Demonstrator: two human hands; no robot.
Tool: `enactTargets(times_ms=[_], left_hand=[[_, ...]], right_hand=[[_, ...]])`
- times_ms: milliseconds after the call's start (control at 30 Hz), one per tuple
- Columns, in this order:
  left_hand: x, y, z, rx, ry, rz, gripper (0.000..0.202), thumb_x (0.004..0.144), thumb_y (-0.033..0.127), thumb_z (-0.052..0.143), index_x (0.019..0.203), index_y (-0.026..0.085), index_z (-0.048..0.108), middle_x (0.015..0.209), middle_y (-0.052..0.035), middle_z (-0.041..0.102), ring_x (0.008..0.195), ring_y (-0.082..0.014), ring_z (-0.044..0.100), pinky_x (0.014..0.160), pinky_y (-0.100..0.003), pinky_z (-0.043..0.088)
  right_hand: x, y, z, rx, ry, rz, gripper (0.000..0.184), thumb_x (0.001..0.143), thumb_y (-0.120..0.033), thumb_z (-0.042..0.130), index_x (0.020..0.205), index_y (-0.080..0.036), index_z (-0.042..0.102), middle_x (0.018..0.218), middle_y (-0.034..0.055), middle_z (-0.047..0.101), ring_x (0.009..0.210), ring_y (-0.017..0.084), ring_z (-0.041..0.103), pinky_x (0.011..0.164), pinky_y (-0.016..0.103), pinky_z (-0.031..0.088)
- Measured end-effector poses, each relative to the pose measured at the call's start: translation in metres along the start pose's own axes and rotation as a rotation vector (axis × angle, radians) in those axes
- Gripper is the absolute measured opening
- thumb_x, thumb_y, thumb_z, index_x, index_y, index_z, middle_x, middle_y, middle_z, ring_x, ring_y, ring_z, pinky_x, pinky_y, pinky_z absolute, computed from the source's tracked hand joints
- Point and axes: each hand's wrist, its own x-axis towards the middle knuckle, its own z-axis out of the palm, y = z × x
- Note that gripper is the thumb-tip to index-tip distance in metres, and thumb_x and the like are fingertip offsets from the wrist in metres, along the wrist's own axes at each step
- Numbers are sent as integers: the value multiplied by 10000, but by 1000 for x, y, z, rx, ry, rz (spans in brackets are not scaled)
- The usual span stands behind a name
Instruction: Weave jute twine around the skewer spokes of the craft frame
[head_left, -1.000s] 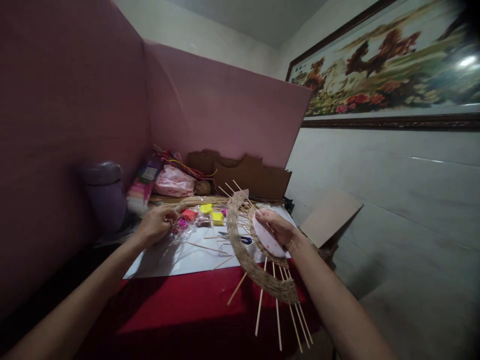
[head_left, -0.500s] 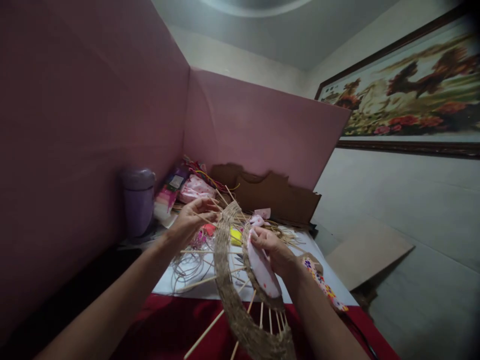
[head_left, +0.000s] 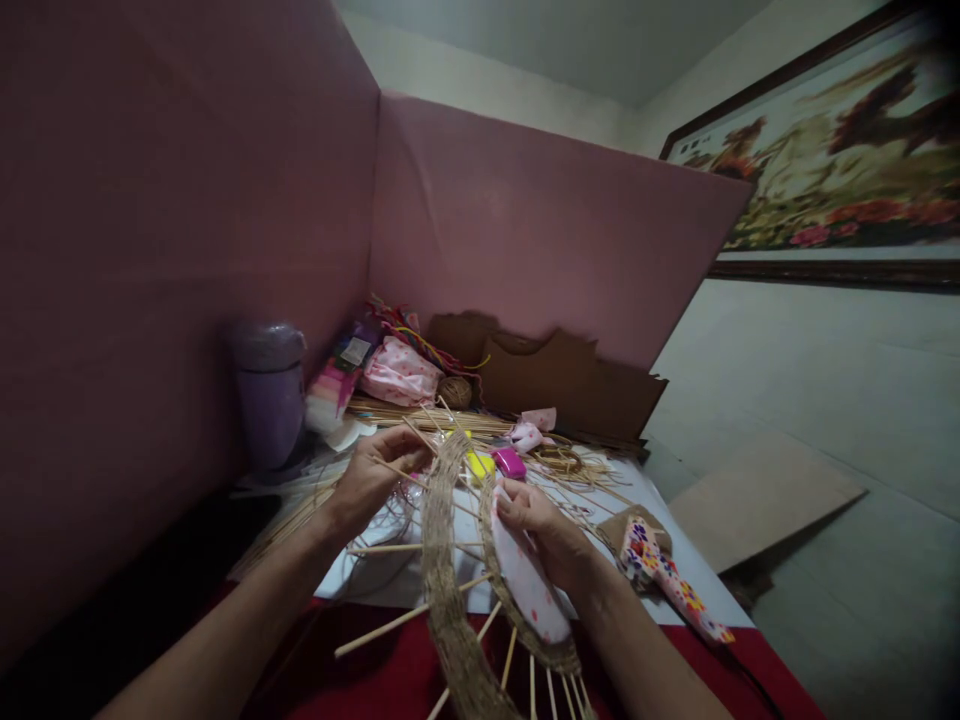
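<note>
Fingers of the left hand [head_left: 382, 475] are curled among projecting sticks [head_left: 386, 548]; whether anything is pinched cannot be told. Rightward, the curved twine band [head_left: 439, 555] is suspended between both hands, above the red cloth [head_left: 360, 680]. Beside it, the dotted fabric pad [head_left: 521, 575] is pinched by the right hand [head_left: 551, 525]. Sticks could be snapped, or weave loosened, if sideways pressure were applied.
</note>
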Motion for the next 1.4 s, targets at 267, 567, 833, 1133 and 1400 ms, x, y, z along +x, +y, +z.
enactTargets(times_ms=[267, 567, 833, 1133, 1400], left_hand=[[-2, -7, -2, 7, -16, -17, 114, 712, 250, 646, 787, 164, 645, 739, -18, 635, 670, -140, 557, 624, -254, 417], [-2, -7, 0, -38, 25, -36, 193, 622, 286, 732, 756, 150, 706, 775, -57, 683, 663, -159, 578, 589, -249, 415], [-1, -12, -5, -6, -48, -42, 165, 656, 295, 715, 756, 164, 717, 706, -39, 680, 620, -139, 567, 561, -229, 408], [-5, -6, 2, 22, -49, -110, 210, 674, 292, 685, 840, 169, 720, 736, -49, 687, 596, -144, 568, 515, -229, 389], [-12, -24, 16, 46, -231, -217, 249, 668, 331, 698, 871, 189, 722, 642, -17, 658, 519, -118, 545, 481, -212, 369]], right_hand=[[-6, 5, 3, 56, -21, -17, 344, 630, -333, 751, 795, -155, 507, 651, -28, 540, 509, 77, 515, 488, 184, 401], [-4, 10, 5, 92, -27, -95, 338, 634, -314, 750, 842, -158, 533, 660, -26, 556, 505, 72, 512, 477, 168, 392], [-4, 8, 7, 83, -56, -139, 385, 642, -332, 734, 948, -169, 569, 713, -6, 587, 518, 81, 518, 501, 185, 404], [-5, 14, 3, 50, -67, -121, 391, 648, -402, 726, 920, -160, 583, 694, -8, 577, 518, 73, 506, 491, 173, 398], [1, 12, 0, 45, -237, -140, 388, 622, -309, 755, 922, -109, 613, 766, 56, 660, 585, 95, 581, 515, 172, 421]])
